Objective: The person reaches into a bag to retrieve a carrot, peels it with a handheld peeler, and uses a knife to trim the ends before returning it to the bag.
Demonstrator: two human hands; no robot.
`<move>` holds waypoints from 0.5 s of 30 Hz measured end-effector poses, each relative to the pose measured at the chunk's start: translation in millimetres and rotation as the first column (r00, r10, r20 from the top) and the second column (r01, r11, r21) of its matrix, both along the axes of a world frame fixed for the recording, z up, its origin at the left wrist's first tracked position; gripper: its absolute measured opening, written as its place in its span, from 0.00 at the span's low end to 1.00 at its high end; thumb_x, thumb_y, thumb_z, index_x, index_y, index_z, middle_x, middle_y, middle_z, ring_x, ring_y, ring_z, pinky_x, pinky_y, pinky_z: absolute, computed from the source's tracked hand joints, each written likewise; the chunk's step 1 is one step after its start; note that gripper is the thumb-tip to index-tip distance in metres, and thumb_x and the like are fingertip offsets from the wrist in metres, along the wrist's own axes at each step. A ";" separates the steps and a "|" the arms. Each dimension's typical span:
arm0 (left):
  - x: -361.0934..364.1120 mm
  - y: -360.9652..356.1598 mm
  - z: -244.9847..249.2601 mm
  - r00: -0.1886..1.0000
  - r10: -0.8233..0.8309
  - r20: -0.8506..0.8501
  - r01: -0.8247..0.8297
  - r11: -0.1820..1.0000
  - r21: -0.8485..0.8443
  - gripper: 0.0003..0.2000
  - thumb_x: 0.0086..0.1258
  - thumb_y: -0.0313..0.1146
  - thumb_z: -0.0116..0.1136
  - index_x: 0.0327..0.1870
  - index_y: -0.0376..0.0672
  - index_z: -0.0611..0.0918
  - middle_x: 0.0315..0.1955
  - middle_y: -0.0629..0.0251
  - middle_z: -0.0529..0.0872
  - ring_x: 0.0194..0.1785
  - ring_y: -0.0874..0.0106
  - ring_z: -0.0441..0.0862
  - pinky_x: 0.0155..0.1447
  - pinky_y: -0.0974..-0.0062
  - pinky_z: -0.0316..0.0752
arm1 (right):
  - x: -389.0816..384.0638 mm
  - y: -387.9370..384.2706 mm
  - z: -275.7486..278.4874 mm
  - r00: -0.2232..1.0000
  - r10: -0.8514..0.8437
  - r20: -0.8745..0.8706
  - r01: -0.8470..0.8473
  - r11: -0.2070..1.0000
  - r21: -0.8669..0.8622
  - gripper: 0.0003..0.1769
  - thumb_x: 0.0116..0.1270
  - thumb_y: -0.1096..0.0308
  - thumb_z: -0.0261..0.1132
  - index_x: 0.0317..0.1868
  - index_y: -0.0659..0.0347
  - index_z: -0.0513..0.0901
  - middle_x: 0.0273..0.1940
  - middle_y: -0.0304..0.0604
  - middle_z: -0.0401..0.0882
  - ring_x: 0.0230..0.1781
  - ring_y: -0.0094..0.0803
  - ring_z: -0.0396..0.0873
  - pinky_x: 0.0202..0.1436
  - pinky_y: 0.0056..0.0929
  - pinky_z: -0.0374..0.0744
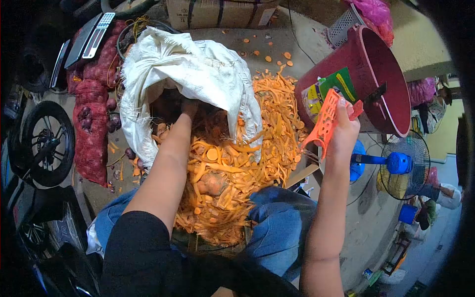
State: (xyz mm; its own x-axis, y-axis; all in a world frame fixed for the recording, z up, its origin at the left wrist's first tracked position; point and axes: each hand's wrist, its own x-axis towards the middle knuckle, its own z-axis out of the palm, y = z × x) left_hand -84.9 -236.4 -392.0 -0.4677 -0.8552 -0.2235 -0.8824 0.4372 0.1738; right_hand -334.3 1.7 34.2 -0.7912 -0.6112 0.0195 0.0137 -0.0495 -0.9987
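Observation:
My left arm reaches into the mouth of a white woven sack (193,64); only the back of my left hand (188,106) shows, and its fingers are hidden in the dark inside. Raised at the right, my right hand (345,129) is closed around an orange plastic vegetable peeler (327,119), its head pointing down and left. A big heap of orange carrot peels (277,128) and cut round ends spreads between my knees and beside the sack. One rounder, soil-marked orange piece (212,183) lies on the heap in front of the sack.
A dark red bucket (356,84) leans at the right, near a blue fan (396,163). Red mesh bags of onions (91,128) stand left, with a scale (91,42) on top. A motorcycle wheel (48,143) is far left; a cardboard box (217,14) sits behind.

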 end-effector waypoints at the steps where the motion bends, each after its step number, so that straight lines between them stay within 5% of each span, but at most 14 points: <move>1: -0.8 1.3 5.5 0.999 0.045 -0.002 -0.045 0.998 0.045 0.18 0.56 0.43 0.44 0.39 0.38 0.75 0.39 0.53 0.76 0.42 0.58 0.74 0.43 0.66 0.70 | 0.3 0.4 -1.6 0.999 0.025 -0.030 -0.023 0.999 0.045 0.11 0.59 0.64 0.54 0.32 0.66 0.73 0.24 0.30 0.67 0.24 0.15 0.63 0.29 0.16 0.64; 7: 7.0 22.4 86.2 0.919 0.379 -0.113 -0.336 0.898 0.283 0.20 0.53 0.46 0.48 0.37 0.37 0.76 0.38 0.53 0.77 0.42 0.58 0.74 0.43 0.67 0.70 | 0.6 -0.3 -7.4 0.999 0.044 0.006 -0.044 0.999 0.028 0.11 0.59 0.64 0.55 0.32 0.64 0.73 0.23 0.28 0.64 0.24 0.14 0.59 0.28 0.15 0.60; 11: 27.2 57.9 177.6 0.836 0.395 -0.381 -0.378 0.918 0.121 0.25 0.45 0.51 0.56 0.34 0.36 0.77 0.33 0.51 0.78 0.40 0.59 0.75 0.42 0.68 0.71 | 4.8 -1.2 -2.0 0.998 0.046 0.038 -0.045 0.999 -0.014 0.10 0.59 0.65 0.55 0.32 0.64 0.73 0.23 0.28 0.64 0.24 0.14 0.59 0.28 0.15 0.60; 13: 48.6 69.0 199.7 0.797 0.496 -0.344 -0.365 0.850 0.380 0.21 0.48 0.46 0.56 0.35 0.36 0.76 0.31 0.54 0.79 0.38 0.61 0.76 0.39 0.69 0.72 | 5.4 0.1 0.2 0.998 0.040 0.044 -0.039 0.999 -0.023 0.09 0.59 0.65 0.55 0.31 0.64 0.73 0.23 0.28 0.64 0.24 0.14 0.59 0.28 0.16 0.60; 14: 57.1 75.2 208.8 0.796 0.497 -0.346 -0.373 0.853 0.366 0.21 0.48 0.46 0.56 0.35 0.36 0.76 0.31 0.54 0.79 0.38 0.61 0.76 0.39 0.69 0.72 | 5.9 1.0 1.3 0.999 0.030 0.044 -0.029 0.999 -0.020 0.09 0.59 0.65 0.55 0.31 0.64 0.73 0.23 0.28 0.64 0.23 0.14 0.59 0.28 0.16 0.60; 15: 65.2 80.6 219.9 0.635 0.675 -0.377 -0.287 0.658 0.696 0.19 0.50 0.42 0.55 0.36 0.35 0.76 0.32 0.56 0.78 0.36 0.62 0.76 0.40 0.69 0.72 | 7.0 2.1 3.2 0.998 0.037 0.051 -0.035 0.999 -0.037 0.09 0.59 0.65 0.55 0.31 0.64 0.73 0.23 0.28 0.64 0.23 0.14 0.59 0.28 0.16 0.60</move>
